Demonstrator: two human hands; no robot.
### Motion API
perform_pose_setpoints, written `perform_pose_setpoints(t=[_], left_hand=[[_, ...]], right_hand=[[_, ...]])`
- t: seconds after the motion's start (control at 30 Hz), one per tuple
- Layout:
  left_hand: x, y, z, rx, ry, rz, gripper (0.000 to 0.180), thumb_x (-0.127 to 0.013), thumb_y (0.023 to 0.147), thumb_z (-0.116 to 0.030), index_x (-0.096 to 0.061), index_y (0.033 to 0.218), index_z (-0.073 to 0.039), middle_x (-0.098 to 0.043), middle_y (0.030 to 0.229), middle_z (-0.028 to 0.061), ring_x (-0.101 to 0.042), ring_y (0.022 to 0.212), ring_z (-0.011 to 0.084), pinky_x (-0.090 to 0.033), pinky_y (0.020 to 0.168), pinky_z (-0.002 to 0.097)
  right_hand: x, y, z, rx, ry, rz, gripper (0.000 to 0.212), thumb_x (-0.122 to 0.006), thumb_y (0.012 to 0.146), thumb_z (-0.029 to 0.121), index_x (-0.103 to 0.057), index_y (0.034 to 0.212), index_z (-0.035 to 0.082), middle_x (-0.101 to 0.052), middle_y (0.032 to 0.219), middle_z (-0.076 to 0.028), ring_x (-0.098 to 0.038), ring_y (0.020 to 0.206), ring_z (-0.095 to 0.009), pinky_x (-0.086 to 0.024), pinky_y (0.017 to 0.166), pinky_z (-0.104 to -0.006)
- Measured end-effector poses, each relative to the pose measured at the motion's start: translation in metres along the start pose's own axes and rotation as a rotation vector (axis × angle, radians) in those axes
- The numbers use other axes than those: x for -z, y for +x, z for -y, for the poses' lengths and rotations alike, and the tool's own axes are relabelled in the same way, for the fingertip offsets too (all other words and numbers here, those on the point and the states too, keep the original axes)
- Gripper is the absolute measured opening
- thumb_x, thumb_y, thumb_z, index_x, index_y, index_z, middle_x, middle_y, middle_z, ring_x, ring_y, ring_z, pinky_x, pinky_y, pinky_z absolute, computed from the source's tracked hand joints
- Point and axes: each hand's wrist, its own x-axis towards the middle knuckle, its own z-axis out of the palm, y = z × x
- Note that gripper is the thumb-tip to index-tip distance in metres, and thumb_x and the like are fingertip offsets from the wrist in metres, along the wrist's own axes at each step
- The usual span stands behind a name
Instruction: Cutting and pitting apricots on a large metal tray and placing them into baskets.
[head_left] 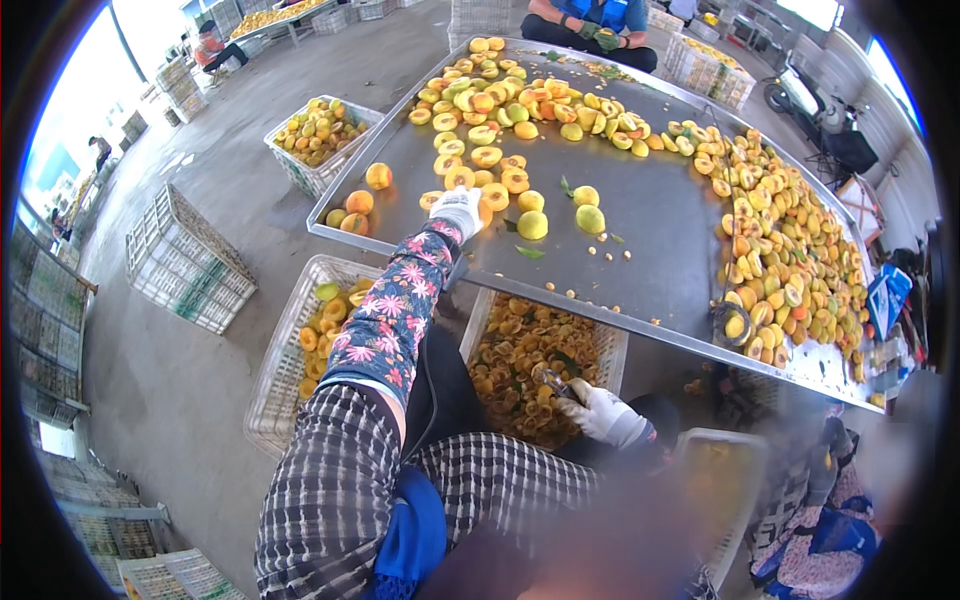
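My left hand (459, 208), in a white glove, reaches over the near edge of the metal table (630, 230). It touches the cluster of halved peaches (485, 157); the back of the hand hides its fingers, so any grip is unclear. Whole peaches (357, 203) lie left of it, and greenish ones (532, 224) to its right. My right hand (608, 416), also gloved, is closed round a small metal hand tool (552, 381) with a dark handle. It is low, over a crate (611, 345) of peach scraps and pits.
A white crate of peaches (268, 385) stands by my left arm; another (372, 115) is beyond the table's left edge. An upturned-looking crate (185, 262) sits on the floor. Many halved peaches (790, 250) cover the table's right side. A co-worker in gloves (600, 30) sits across.
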Motion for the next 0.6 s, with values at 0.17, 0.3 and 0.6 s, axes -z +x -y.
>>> perform_pose_setpoints(t=[0.17, 0.3, 0.6], left_hand=[[0.003, -0.005, 0.005, 0.025, -0.374, 0.233, 0.055, -0.076, 0.069, -0.04, -0.061, 0.109, -0.006, -0.066, 0.104, 0.0157, -0.063, 0.1, 0.0293, -0.049, 0.088, 0.0383], [0.01, -0.044, -0.047, 0.04, -1.932, 0.207, 0.046, -0.07, 0.079, -0.021, -0.054, 0.115, 0.001, -0.061, 0.113, 0.0131, -0.061, 0.105, 0.0295, -0.051, 0.091, 0.0408], [0.028, -0.146, -0.147, 0.024, -2.445, 0.127, 0.037, -0.057, 0.091, -0.028, -0.05, 0.117, -0.003, -0.059, 0.107, 0.0121, -0.06, 0.099, 0.0282, -0.051, 0.088, 0.045]], right_hand=[[-0.01, 0.005, -0.025, 0.048, 0.111, -0.029, 0.028, -0.052, 0.095, 0.029, -0.051, 0.101, 0.002, -0.06, 0.077, -0.02, -0.059, 0.071, -0.034, -0.046, 0.064, -0.0397], [-0.002, 0.009, -0.002, 0.205, 0.767, -0.028, 0.017, -0.051, 0.096, 0.017, -0.049, 0.107, 0.004, -0.054, 0.077, -0.001, -0.05, 0.062, -0.011, -0.042, 0.057, -0.0261], [0.037, 0.02, 0.072, 0.435, 0.164, -0.545, 0.028, -0.053, 0.094, 0.021, -0.045, 0.114, 0.001, -0.056, 0.072, -0.014, -0.058, 0.062, -0.03, -0.045, 0.056, -0.0367]])
